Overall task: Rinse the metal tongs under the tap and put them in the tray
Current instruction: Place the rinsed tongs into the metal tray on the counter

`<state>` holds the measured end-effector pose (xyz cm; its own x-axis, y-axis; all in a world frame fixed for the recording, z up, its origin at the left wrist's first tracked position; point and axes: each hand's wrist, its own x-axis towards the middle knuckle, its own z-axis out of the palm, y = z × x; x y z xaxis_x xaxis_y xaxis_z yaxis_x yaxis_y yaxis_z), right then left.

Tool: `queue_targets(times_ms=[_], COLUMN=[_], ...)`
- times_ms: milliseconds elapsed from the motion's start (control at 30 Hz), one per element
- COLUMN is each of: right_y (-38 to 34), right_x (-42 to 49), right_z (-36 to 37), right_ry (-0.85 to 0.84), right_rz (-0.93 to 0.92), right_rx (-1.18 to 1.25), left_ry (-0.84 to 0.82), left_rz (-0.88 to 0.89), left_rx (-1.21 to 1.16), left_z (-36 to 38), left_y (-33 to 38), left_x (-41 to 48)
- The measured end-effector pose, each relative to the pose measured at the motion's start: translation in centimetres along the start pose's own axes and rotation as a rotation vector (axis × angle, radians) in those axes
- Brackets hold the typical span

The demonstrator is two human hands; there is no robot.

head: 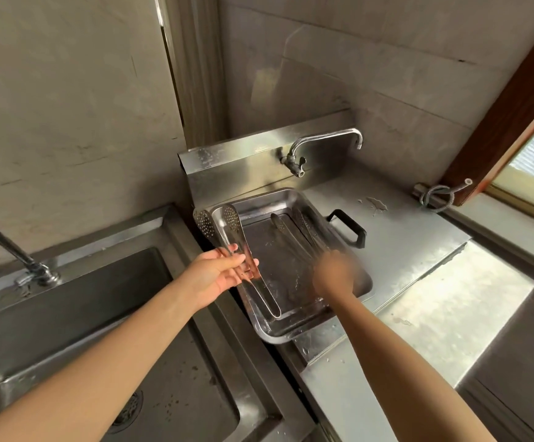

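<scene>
My left hand [219, 274] grips a pair of metal tongs [234, 232] by the middle, over the left rim of the steel tray [291, 199]. Their perforated spoon tips point away from me and the joined end hangs over the tray floor. My right hand [334, 274] is blurred by motion, low in the tray, at the near ends of more metal tongs [294, 231] lying on the tray floor. Whether it grips them I cannot tell.
The tray sits on a steel counter [402, 231] below a wall tap [326, 138]. A black handle [351, 228] shows behind the tray's right rim. A deep sink [77, 314] with its own tap [13, 250] lies at the left. A coiled hose [438, 194] rests by the window.
</scene>
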<state>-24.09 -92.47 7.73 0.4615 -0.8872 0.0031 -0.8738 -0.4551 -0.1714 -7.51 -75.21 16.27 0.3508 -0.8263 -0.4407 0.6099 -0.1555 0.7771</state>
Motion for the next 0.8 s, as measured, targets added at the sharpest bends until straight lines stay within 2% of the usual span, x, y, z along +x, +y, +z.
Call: queue_targets(times_ms=[533,633,700,800], right_y=[1.6,0.8,-0.8,-3.8], right_x=[-1.7,-2.5,-3.6,-6.1], right_z=[-1.3,-3.0,-4.6,-6.6], right_ry=[-0.071,0.004,0.046,-0.158], right_rz=[0.075,0.066,-0.013,-0.189], right_rx=[-0.067,0.048,0.252,0.595], left_ry=[-0.019,-0.008,0.013,0.036], left_rz=[-0.062,-0.081,-0.086,-0.067], left_rx=[-0.022,-0.045,-0.087,-0.120], left_z=[2.1,2.6,3.0,3.7], left_y=[-2.0,-2.4,-2.7,-2.9], left_x=[1.2,1.5,1.7,2.1])
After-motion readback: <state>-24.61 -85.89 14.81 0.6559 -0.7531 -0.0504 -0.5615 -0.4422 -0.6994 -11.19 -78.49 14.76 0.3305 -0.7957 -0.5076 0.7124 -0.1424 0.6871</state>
